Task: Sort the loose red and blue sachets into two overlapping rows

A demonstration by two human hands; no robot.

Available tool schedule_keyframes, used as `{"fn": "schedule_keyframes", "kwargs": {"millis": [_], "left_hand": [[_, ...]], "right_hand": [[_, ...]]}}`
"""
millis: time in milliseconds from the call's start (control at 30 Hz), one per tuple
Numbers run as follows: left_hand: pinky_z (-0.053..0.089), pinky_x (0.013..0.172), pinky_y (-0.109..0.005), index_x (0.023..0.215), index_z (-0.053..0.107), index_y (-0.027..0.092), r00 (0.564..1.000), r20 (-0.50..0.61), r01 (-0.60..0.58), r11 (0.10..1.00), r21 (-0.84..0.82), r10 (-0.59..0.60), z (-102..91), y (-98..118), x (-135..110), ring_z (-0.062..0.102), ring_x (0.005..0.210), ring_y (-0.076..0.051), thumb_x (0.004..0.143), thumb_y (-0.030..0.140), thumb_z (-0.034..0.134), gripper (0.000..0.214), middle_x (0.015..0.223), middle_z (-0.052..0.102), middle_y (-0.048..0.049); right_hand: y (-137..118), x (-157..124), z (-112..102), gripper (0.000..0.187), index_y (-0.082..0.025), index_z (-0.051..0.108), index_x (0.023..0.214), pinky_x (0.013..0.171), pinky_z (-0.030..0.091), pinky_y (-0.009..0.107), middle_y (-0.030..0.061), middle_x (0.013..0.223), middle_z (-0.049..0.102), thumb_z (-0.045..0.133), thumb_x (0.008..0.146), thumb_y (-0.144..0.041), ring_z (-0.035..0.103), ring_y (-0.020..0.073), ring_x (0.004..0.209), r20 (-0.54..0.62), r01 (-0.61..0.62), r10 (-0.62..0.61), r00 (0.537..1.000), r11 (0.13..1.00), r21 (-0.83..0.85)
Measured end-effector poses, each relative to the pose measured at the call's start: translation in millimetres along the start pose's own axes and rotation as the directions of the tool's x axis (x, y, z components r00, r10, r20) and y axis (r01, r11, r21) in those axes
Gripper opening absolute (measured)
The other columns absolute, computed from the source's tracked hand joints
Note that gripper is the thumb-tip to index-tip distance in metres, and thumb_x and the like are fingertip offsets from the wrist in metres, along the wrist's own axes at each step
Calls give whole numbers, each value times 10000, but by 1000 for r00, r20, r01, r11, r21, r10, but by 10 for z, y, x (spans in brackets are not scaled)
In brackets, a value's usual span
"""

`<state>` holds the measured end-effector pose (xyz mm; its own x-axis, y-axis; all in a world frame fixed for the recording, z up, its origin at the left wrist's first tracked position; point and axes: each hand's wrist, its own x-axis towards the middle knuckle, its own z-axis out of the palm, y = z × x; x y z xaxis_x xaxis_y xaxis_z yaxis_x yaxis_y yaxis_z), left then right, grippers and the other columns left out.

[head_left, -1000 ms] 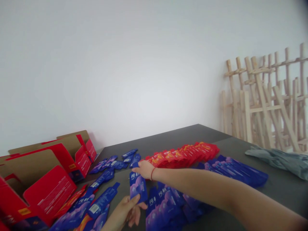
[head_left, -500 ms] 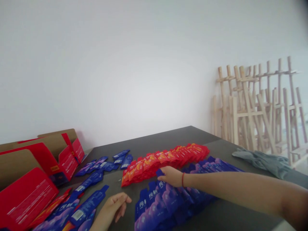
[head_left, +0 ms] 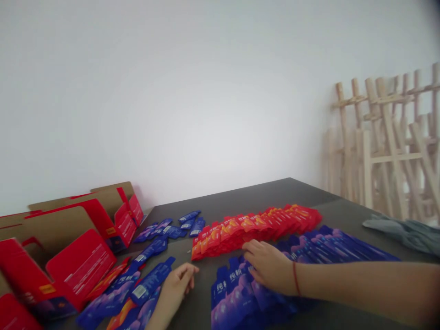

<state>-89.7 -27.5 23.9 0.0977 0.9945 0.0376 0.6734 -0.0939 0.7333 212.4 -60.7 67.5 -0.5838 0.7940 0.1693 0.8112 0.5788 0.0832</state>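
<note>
Resting the right hand (head_left: 271, 270) flat on a fanned row of blue sachets (head_left: 323, 250), lower centre of the frame.
Spreading its fingers over the row's near end, pinching nothing. Laying the left hand (head_left: 177, 284), empty and loosely curled, on the dark table (head_left: 240, 199) at lower left of centre, just beside loose blue sachets (head_left: 151, 280). Flanked by red sachets (head_left: 257, 227) just behind, red cartons (head_left: 80, 266) far left, grey cloth (head_left: 405, 231) at right edge.

The blue sachets (head_left: 237, 293) carry purple cloud shapes and white characters; the red sachets (head_left: 256, 227) fade to orange. The desk (head_left: 261, 197) is dark grey. The cartons (head_left: 80, 263) are red with white print, brown inside. The cloth (head_left: 409, 231) is grey.
</note>
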Motion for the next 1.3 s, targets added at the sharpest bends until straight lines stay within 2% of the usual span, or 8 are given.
{"fn": "schedule_keyframes", "kwargs": {"millis": [200,333,533,733,867,967,1133,1300], "left_hand": [[333,1041,-465,1155,587,113,934,-351,221,873,435,-62,-407,-89,-110,470,1262,-338,829,262,410,399,1292,566,-199],[328,993,-586,1178,573,30,900,-401,385,739,553,-169,-551,-218,-182,498,1228,-432,763,259,507,478,1248,588,-291],[367,986,-526,1319,469,39,920,-353,368,680,634,-169,-555,-271,-191,511,1241,-385,763,261,512,600,1295,576,-252],[436,934,-424,1398,309,-31,933,-344,310,710,632,-101,-587,-331,-150,551,1190,-351,800,221,453,664,1322,484,-257],[427,959,-436,1412,303,16,926,-364,194,954,230,-101,-581,-352,-27,481,1259,-362,753,364,512,774,1384,433,-246],[503,757,-348,1332,453,103,958,-257,112,991,-77,-129,-522,-299,14,617,1047,-288,760,494,489,694,1193,614,-158],[382,516,-228,1102,608,220,985,105,172,703,-690,-138,-357,-107,-137,576,672,-129,756,529,619,464,912,648,-19],[486,614,-261,910,665,160,964,242,256,639,-726,-111,-168,-14,-178,652,777,-179,597,346,821,397,892,682,-56]], "right_hand": [[-37,-87,106,222,-159,685,976,705,457,408,148,938,667,572,868,-318,617,304,879,129,-19,28,991,998,-68],[-136,110,-19,196,-165,696,969,683,442,380,162,921,678,588,855,-282,635,301,868,110,1,8,994,997,-79],[-508,606,-287,259,-169,699,942,664,451,335,137,912,716,522,897,-353,670,277,844,75,87,-95,993,991,97],[-931,1269,-178,281,-163,694,1023,745,516,355,126,969,733,525,879,-335,680,291,949,110,72,-122,986,924,377],[-1181,1692,32,281,-127,669,897,562,537,284,102,791,705,470,909,-325,702,225,729,382,-279,-44,923,605,746],[-1272,1877,175,300,-127,643,899,470,491,236,100,812,684,502,908,-392,686,212,729,379,-384,79,922,307,871],[-1234,1919,311,342,-139,639,903,519,477,226,76,809,685,570,877,-473,665,180,707,262,-298,198,945,184,937],[-1200,1868,355,733,-110,566,1188,742,521,309,129,1033,683,765,656,-572,661,248,935,283,-347,346,895,139,928]]}}
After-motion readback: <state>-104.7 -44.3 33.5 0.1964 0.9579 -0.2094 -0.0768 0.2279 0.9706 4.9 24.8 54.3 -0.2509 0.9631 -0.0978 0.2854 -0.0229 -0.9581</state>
